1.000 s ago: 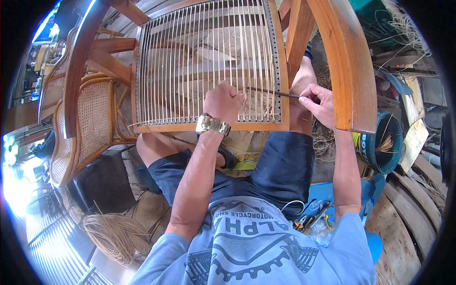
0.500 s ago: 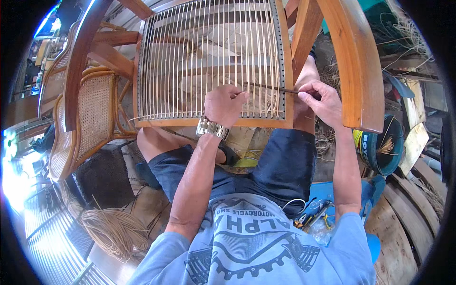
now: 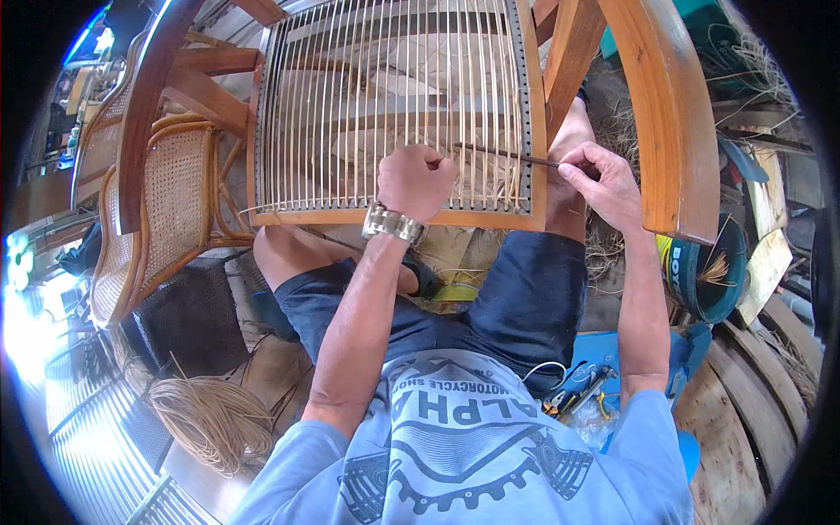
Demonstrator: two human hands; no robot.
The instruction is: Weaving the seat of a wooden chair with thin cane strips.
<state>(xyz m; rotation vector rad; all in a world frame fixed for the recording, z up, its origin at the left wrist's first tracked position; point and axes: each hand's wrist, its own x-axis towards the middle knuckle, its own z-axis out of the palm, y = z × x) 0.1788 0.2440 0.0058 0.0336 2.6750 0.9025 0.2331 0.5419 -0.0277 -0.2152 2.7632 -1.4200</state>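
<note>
A wooden chair frame (image 3: 535, 114) stands before me, its edge lined with small dark holes. Pale cane strands (image 3: 350, 105) run side by side across its opening. My right hand (image 3: 608, 184), at the right rail, pinches the end of a thin dark rod (image 3: 507, 155). The rod lies across several strands, pointing left. Over the strands near the front rail, my left hand (image 3: 416, 182) is closed with a metal-banded watch (image 3: 394, 223) on its wrist. The rod's left tip is close to this hand; what its curled fingers hold is hidden.
Thick curved wooden chair parts (image 3: 669, 131) rise on both sides of the frame. A cane-backed chair (image 3: 175, 206) stands at the left, a coil of cane (image 3: 210, 420) below it. At the right are a dark bucket (image 3: 722, 271) and a blue tray (image 3: 595, 350) of tools.
My left hand has tilted into a tighter fist. The right hand and the rod have shifted slightly right. The chair frame appears a little higher and further right.
</note>
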